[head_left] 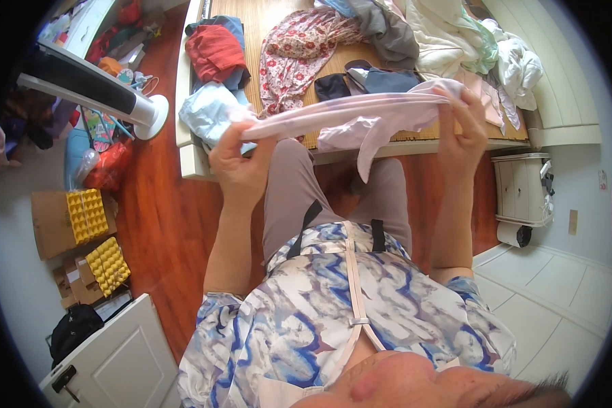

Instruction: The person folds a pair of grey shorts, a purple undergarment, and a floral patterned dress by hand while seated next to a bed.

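Note:
A pale pink garment (347, 112) is stretched between my two hands in front of the bed's near edge, with a loose flap of it hanging down. My left hand (238, 163) pinches its left end. At its right end my right hand (464, 126) grips the gathered cloth between thumb and fingers. What kind of garment it is does not show. Just beyond my left hand lies a light blue folded cloth (214, 112), and beyond that a red folded cloth (216, 54). Dark folded clothes (387, 80) lie behind the pink cloth.
A floral garment (296, 58), a cream quilt (442, 37) and white cloth (518, 64) cover parts of the bed (187, 146). A white tower fan (146, 115) stands to the left. Cardboard boxes (51, 221) with yellow egg trays (87, 214) line the left wall. A small cabinet (517, 187) stands right.

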The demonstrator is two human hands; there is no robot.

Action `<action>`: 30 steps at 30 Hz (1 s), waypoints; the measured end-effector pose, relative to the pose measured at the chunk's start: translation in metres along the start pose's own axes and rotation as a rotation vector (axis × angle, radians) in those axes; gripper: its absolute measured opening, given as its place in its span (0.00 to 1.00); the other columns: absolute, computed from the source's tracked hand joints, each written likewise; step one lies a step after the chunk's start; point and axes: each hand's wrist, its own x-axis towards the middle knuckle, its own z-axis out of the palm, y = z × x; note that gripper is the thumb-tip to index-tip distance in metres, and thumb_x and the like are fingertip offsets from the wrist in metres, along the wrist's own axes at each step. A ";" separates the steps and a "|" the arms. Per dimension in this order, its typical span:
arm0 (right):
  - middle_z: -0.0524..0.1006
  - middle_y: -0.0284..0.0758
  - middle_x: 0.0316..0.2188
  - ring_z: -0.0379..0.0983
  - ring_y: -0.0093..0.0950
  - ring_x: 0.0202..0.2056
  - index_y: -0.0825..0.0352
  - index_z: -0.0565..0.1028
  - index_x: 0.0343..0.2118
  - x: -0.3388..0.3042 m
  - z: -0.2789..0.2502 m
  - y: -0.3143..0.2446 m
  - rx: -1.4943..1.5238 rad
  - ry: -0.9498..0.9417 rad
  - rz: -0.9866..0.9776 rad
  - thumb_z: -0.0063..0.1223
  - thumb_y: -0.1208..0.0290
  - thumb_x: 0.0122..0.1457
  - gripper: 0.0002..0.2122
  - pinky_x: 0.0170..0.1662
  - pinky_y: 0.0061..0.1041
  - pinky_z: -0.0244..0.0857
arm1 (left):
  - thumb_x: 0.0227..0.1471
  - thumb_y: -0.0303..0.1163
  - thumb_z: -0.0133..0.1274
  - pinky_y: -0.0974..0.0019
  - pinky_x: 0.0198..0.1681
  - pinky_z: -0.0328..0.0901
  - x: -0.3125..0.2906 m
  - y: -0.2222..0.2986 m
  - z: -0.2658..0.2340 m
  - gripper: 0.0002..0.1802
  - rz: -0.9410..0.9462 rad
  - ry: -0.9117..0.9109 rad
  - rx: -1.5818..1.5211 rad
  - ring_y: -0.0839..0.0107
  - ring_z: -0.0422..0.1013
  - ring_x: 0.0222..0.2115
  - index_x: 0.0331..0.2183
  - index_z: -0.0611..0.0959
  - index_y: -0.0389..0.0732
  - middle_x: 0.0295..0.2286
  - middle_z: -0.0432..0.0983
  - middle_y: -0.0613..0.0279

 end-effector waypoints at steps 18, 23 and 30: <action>0.80 0.33 0.34 0.77 0.20 0.32 0.70 0.78 0.41 0.013 0.001 -0.034 1.263 -0.091 0.909 0.52 0.68 0.62 0.11 0.35 0.17 0.70 | 0.34 0.35 0.70 0.60 0.58 0.58 -0.042 -0.040 0.052 0.53 -0.297 -0.790 0.155 0.56 0.63 0.55 0.61 0.62 0.41 0.53 0.66 0.47; 0.79 0.35 0.35 0.78 0.24 0.35 0.68 0.76 0.41 0.032 0.005 -0.027 1.344 -0.087 0.863 0.48 0.68 0.64 0.09 0.40 0.21 0.73 | 0.47 0.30 0.59 0.63 0.42 0.68 -0.088 -0.092 0.051 0.18 -0.362 -0.809 0.190 0.58 0.75 0.38 0.43 0.80 0.42 0.35 0.78 0.54; 0.73 0.40 0.49 0.70 0.27 0.49 0.68 0.65 0.57 0.065 0.035 -0.041 0.923 -0.311 0.310 0.52 0.70 0.62 0.21 0.51 0.27 0.65 | 0.63 0.40 0.44 0.63 0.49 0.68 -0.052 -0.052 0.042 0.22 -0.958 -0.231 -0.645 0.66 0.72 0.46 0.54 0.71 0.37 0.45 0.74 0.56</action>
